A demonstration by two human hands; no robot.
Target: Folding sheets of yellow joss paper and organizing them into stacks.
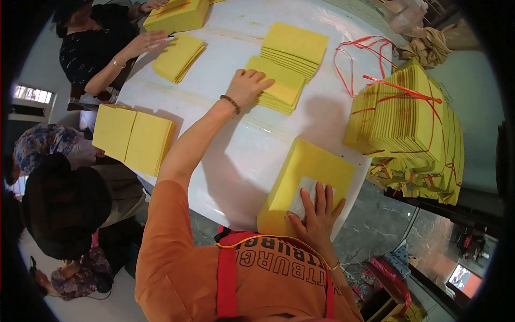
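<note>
A stack of folded yellow paper sheets [284, 77] lies in the upper middle of the table. My left hand [248, 88] rests over its left end, thumb stretched across the top and the other fingers bent at the far edge. A second stepped yellow stack [295, 45] touches it on the far side. Close to my body is a thick yellow block of paper [314, 155] with a greyish rectangular patch [304, 193] on top. My right hand [320, 214] lies flat across this patch and the block, fingers spread; whether the patch is loose or fixed cannot be made out.
Tall yellow bundles [402, 115] bound with red string stand at the table's right edge, with loose red string [370, 43] nearby. More yellow stacks [134, 134] sit at the left edge. Across the table, a co-worker's hand [145, 44] is beside another stack [178, 56]. Other people are at left.
</note>
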